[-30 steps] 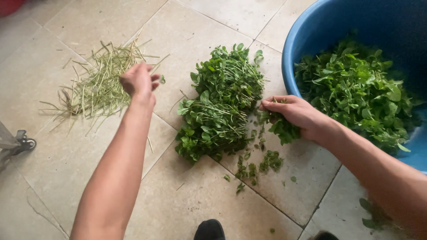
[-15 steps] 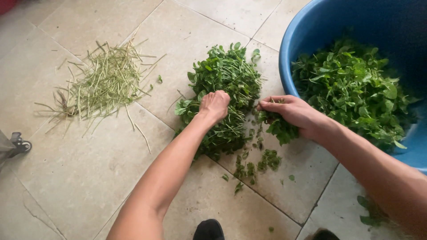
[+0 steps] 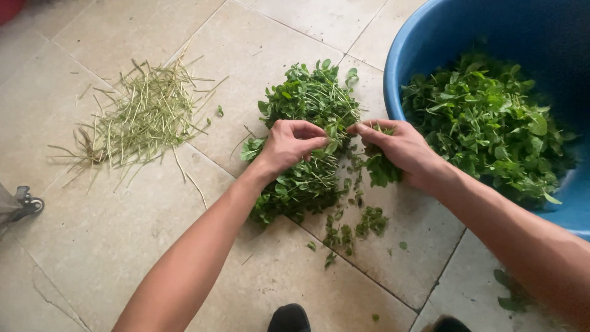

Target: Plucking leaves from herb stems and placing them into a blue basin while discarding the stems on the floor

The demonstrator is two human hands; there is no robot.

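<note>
Hands meet over the herb pile [image 3: 307, 141], left hand [image 3: 289, 144] and right hand [image 3: 396, 150] both pinching one sprig [image 3: 337, 132] between narrow fingertips, probably so it can be plucked, blue tub [image 3: 399, 67] alongside.

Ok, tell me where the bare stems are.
The bare stems lie in a loose pile on the tile floor at the left of the head view, left of the leafy pile and apart from both hands.
</note>
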